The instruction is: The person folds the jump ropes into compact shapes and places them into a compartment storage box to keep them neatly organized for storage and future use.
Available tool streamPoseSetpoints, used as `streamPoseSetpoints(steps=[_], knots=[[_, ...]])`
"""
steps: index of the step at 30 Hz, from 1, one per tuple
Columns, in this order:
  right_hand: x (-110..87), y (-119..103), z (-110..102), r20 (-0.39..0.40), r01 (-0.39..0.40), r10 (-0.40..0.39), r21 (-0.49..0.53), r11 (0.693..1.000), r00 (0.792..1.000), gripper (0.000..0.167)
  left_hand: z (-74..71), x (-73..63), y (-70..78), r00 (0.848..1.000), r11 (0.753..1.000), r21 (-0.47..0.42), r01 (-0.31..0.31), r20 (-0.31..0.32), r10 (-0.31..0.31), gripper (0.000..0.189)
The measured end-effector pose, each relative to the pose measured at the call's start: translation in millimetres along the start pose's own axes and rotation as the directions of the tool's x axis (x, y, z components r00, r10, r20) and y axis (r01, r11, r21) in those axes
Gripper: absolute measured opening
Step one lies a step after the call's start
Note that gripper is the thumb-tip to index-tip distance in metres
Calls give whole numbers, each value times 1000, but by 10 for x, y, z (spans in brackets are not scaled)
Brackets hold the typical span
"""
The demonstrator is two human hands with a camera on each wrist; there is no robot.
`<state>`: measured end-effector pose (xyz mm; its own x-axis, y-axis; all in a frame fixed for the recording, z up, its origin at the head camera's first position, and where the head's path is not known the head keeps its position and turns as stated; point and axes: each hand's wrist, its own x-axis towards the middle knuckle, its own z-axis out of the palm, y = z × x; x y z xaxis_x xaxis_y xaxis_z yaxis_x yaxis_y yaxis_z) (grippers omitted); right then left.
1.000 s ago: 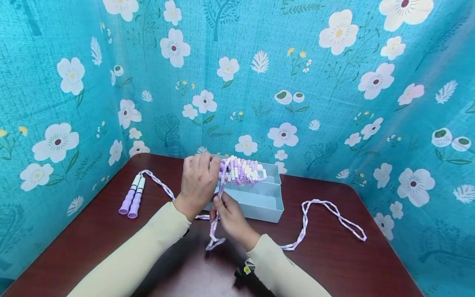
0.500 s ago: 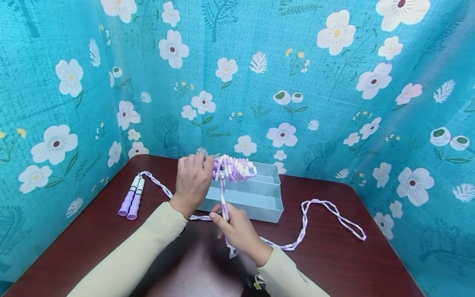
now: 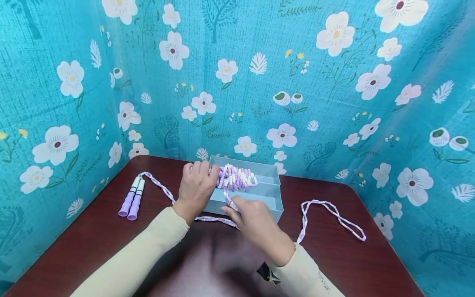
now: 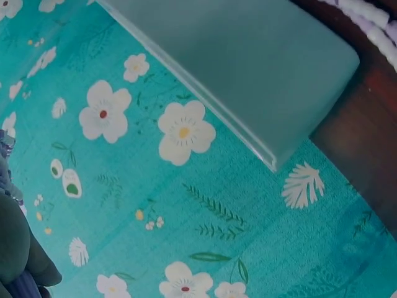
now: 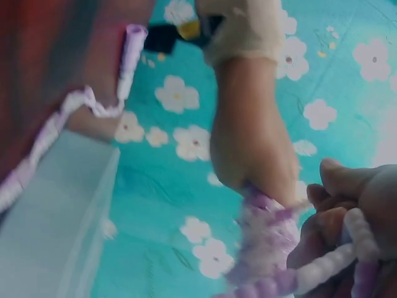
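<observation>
My left hand (image 3: 197, 185) grips the handle end of a jump rope, whose purple and white beaded cord is wound in a thick bundle (image 3: 236, 177) pointing right. A bit of purple handle (image 4: 25, 287) shows under the fingers in the left wrist view; the palm side is hidden. Below and right of the bundle, my right hand (image 3: 256, 216) holds the free beaded cord (image 3: 229, 200), drawn taut from the winding. In the right wrist view, that cord (image 5: 325, 266) crosses the curled right fingers (image 5: 322, 230), with the blurred bundle (image 5: 263, 239) beyond.
Behind the hands stands a pale blue-grey divided box (image 3: 263, 200) on the dark red-brown table (image 3: 89, 243). A second beaded jump rope (image 3: 335, 214) lies across the table, its two purple and white handles (image 3: 132, 200) at the left. Floral curtain (image 3: 237, 82) surrounds the table.
My right hand has moved right and up toward the box, drawing the cord with it. The left hand and bundle shift slightly and sit a little lower.
</observation>
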<state>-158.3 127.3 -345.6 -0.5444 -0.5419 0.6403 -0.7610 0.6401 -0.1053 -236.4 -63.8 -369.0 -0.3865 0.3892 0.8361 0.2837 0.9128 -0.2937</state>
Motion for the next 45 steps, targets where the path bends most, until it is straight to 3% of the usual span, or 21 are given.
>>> streamPoseSetpoints(steps=[3,9,11,14,18,26,34,41,45], knots=[[30,29,-103,-3,37,-37,-46,998,999,32,11,-42,43,1000,1000,-8,-28,4,28,3],[88,55,-304,187,5,-15,53,999,982,25,12,-96,85,997,998,-22,-62,41,63,6],[108,64,-369,211,9,-21,58,998,977,19,16,-118,97,995,997,-18,-79,58,80,7],[156,109,-447,168,67,-72,33,997,983,14,27,-157,135,991,993,-20,-118,64,119,4],[238,199,-509,96,148,-149,21,989,984,12,35,-200,208,986,986,-36,-164,27,165,4],[303,380,-492,68,160,-167,96,982,984,13,3,-196,294,982,979,-78,-189,-20,188,23],[299,644,-428,118,75,-103,223,972,988,12,-74,-186,328,956,951,-108,-289,-90,280,7],[261,851,-339,187,7,-74,337,941,980,14,-86,-171,337,926,935,-84,-344,-197,323,12],[220,972,-217,160,10,-78,388,922,984,12,-145,-144,360,910,927,-85,-365,-241,336,12]])
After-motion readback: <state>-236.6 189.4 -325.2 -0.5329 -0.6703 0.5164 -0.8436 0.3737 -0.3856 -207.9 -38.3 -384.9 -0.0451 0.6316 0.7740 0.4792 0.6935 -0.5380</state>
